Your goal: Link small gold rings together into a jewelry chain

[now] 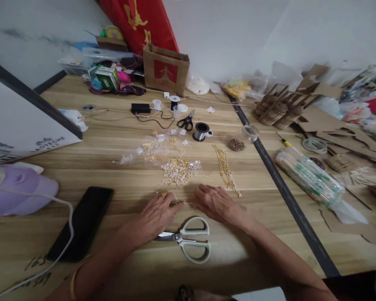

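My left hand [158, 215] and my right hand [214, 202] rest on the wooden table [113, 167], fingertips almost meeting. Both pinch at a tiny piece, perhaps a thin wire or ring, too small to name. Just beyond them lies a heap of small gold and silver findings [177, 171]. A gold chain [227, 169] stretches away from my right hand. White-handled scissors [191, 239] lie between my forearms, blades under my left wrist.
A black phone [81, 221] lies to the left, beside a purple device with a white cable [19, 192]. Farther back are black scissors [186, 122], a wire spool [201, 131], a bead jar [242, 139], a paper bag [165, 69]. Cardboard pieces and a skewer bundle [310, 175] sit right.
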Tool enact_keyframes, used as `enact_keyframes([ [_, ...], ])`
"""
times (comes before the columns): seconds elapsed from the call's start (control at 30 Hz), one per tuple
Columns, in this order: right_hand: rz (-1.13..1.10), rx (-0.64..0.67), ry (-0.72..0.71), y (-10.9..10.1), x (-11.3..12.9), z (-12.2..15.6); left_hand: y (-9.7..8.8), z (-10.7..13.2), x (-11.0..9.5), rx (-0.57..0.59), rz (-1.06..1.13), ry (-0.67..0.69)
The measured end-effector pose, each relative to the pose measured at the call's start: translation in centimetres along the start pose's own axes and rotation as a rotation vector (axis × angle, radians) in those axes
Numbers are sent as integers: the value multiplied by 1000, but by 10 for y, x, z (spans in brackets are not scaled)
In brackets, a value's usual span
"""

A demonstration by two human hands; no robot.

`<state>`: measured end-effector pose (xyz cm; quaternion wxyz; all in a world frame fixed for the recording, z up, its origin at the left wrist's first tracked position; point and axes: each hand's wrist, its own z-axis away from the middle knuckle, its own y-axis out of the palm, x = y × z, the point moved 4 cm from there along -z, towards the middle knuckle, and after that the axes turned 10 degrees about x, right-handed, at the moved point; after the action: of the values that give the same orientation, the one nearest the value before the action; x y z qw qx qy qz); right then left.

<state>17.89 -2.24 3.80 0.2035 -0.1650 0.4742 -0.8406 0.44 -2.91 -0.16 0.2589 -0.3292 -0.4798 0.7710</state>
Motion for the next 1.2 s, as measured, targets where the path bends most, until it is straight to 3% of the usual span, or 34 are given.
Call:
enact_keyframes([
  [0.2,105,-127,174,7,-8,-13,-3,3,-2,10,24,-9],
  [0.37,157,-251,131,10,-11,-14,-4,6,-2,-28,53,33],
  [0.57,193,-307,115,15,-14,-19,-3,6,-2,-32,46,28],
  [1.03,137,-264,113,22,-19,-28,-10,9,-4,-30,40,50],
  [1.2,93,-260,47,14,-20,-20,-13,12,3,-44,109,99],
])
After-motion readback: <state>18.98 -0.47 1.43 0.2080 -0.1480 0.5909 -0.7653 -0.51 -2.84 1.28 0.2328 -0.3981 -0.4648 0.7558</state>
